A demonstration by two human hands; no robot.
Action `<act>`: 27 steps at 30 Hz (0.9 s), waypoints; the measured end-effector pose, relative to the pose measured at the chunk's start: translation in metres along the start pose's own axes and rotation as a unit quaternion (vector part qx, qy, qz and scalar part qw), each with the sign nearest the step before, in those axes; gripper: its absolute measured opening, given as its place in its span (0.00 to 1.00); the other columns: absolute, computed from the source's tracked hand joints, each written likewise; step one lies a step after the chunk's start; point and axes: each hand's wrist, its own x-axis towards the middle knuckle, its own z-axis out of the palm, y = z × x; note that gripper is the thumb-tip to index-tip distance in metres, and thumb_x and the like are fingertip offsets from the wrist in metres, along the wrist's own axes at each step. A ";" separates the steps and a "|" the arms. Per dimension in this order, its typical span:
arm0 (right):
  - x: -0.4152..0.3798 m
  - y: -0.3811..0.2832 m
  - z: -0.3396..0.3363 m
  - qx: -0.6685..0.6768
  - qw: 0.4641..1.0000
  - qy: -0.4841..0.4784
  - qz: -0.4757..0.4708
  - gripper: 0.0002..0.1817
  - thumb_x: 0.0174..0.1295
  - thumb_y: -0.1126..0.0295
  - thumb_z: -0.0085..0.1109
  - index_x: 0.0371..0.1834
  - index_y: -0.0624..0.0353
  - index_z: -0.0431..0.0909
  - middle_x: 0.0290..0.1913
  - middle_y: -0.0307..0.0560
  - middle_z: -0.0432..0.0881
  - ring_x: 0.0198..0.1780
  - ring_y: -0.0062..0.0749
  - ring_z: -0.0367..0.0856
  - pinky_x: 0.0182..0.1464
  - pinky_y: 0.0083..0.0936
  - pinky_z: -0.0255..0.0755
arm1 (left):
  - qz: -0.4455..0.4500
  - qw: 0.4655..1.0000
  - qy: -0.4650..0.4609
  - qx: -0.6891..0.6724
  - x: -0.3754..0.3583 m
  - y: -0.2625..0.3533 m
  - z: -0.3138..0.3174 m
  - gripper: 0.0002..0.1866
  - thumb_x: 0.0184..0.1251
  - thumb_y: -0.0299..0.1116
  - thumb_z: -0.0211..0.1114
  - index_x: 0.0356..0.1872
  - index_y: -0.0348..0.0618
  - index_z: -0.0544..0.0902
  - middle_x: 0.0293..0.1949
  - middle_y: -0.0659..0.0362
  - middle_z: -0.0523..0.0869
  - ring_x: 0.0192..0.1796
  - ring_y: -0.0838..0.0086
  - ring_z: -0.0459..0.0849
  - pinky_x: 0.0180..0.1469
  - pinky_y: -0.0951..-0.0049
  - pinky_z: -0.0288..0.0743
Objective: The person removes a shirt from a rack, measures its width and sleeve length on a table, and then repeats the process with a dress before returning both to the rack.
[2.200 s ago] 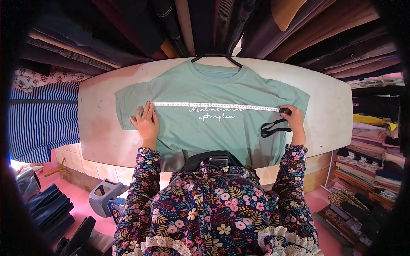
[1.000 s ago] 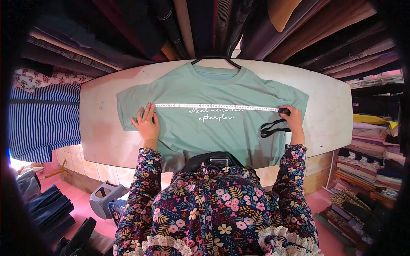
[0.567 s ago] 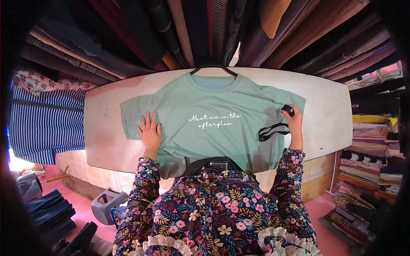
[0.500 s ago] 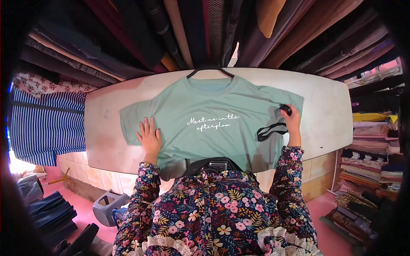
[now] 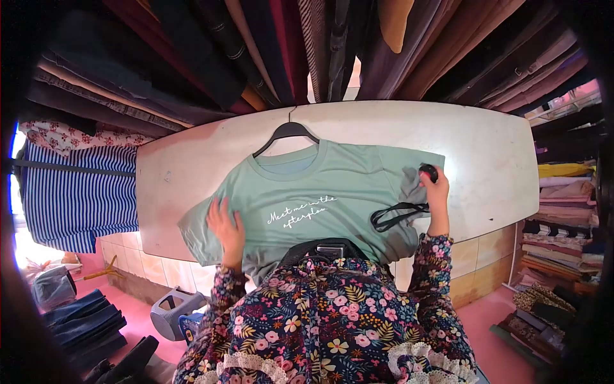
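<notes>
A sage-green T-shirt (image 5: 358, 173) with white script lettering lies face up on the white tabletop, slightly tilted. A black hanger (image 5: 291, 131) sits in its neck, the hook pointing away from me. My left hand (image 5: 225, 232) rests at the left sleeve side, fingers stretched out and thumb apart. Over the right sleeve, my right hand (image 5: 436, 192) has its fingers closed round a small black rounded object (image 5: 428, 171), whose exact kind I cannot make out. A looped black strap (image 5: 398, 215) lies on the shirt beside this hand. The shirt's lower hem is hidden by my body.
The white table (image 5: 492, 160) has rounded corners. Dark garments (image 5: 281, 51) hang along its far side. A blue striped garment (image 5: 80, 192) hangs at the left. Folded clothes (image 5: 559, 211) are stacked at the right. A grey plastic stool (image 5: 171, 313) stands on the pink floor.
The shirt has slid toward me and turned a little, so more of the hanger and its hook shows. My left hand has moved slightly down, its fingers less flat. My right hand still holds the black object.
</notes>
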 end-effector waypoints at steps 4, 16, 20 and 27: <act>0.021 0.002 0.001 -0.045 0.998 0.033 0.002 0.11 0.55 0.74 0.62 0.42 0.65 0.77 0.31 0.40 0.80 0.26 0.19 0.76 0.27 0.17 0.72 | 0.056 0.997 -0.005 0.044 0.074 0.036 0.032 0.24 0.62 0.36 0.60 0.61 0.51 0.71 0.63 0.53 0.68 0.66 0.57 0.63 0.64 0.43 0.51; -0.031 0.036 -0.033 0.013 0.991 0.129 0.035 0.08 0.57 0.74 0.62 0.38 0.65 0.76 0.28 0.39 0.77 0.19 0.17 0.71 0.21 0.15 0.71 | 0.182 0.969 -0.062 -0.157 0.102 0.094 0.059 0.20 0.54 0.24 0.61 0.50 0.50 0.82 0.43 0.56 0.79 0.47 0.60 0.76 0.51 0.65 0.72; -0.034 0.037 -0.030 0.009 0.991 0.131 0.020 0.09 0.57 0.73 0.63 0.38 0.64 0.76 0.28 0.38 0.77 0.19 0.16 0.71 0.20 0.15 0.70 | 0.182 0.963 -0.094 -0.174 0.083 0.083 0.047 0.20 0.54 0.23 0.61 0.50 0.49 0.82 0.43 0.56 0.79 0.46 0.60 0.76 0.50 0.64 0.72; -0.026 0.024 -0.004 -0.008 0.995 0.096 0.031 0.11 0.56 0.73 0.64 0.40 0.66 0.77 0.31 0.40 0.78 0.25 0.19 0.74 0.23 0.16 0.73 | 0.097 0.991 -0.046 -0.084 0.034 0.026 0.022 0.21 0.54 0.21 0.60 0.51 0.48 0.81 0.42 0.54 0.79 0.46 0.59 0.76 0.49 0.62 0.72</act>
